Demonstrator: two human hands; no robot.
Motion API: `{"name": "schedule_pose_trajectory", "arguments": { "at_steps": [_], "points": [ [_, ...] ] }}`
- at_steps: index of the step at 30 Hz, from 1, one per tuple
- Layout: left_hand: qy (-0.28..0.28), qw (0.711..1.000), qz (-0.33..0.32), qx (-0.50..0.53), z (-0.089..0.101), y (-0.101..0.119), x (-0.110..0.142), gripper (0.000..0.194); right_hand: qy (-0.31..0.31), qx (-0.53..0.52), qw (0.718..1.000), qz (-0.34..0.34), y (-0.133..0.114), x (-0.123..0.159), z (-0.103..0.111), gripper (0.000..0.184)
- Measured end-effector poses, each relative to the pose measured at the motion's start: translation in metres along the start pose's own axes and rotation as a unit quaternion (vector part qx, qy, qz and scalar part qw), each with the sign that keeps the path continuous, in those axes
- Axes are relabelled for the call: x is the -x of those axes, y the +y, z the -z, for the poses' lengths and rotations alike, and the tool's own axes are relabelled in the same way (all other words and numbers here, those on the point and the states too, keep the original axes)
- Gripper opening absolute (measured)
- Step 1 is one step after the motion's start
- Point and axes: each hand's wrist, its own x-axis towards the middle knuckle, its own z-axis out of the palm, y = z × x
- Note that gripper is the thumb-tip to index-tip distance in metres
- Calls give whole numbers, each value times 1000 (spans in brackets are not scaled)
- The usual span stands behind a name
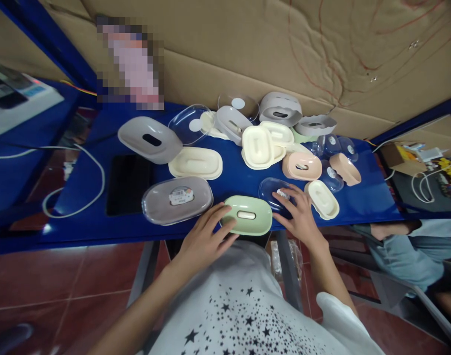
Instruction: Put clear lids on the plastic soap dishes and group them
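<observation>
Head view: left hand [205, 236], fingers wide, seemingly steadies the green dish [246, 224] near the blue table [242, 183]'s front edge; right hand [301, 211] curves over the clear lid [271, 191] just beside it (firm grip: cannot tell).

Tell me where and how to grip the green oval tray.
Grip the green oval tray by its two rounded ends, probably one hand from each side: it lies lengthwise left to right, its rim raised around a recessed middle.

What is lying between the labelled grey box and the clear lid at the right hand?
The head view shows the green box there, with the left hand at its left end.
</observation>
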Motion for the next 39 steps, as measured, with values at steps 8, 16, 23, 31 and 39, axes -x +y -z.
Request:
{"name": "schedule_pose_trajectory", "arguments": {
  "at_steps": [8,16,23,31,39],
  "points": [
    [28,999,28,7,-2,3,1,29,70,-150,986,-16,-17,-4,2,49],
    [48,997,56,35,-7,-2,8,79,1,-87,984,157,-69,-17,-6,49],
    [16,998,43,43,-1,-4,6,66,-6,-30,981,190,-75,-23,0,52],
    [50,997,50,40,-3,-3,7,69,-38,-18,980,196,-70,-24,-1,52],
    [41,998,37,28,-4,-4,10,64,-7,-11,980,197,-72,-12,-17,53]
  ]
}}
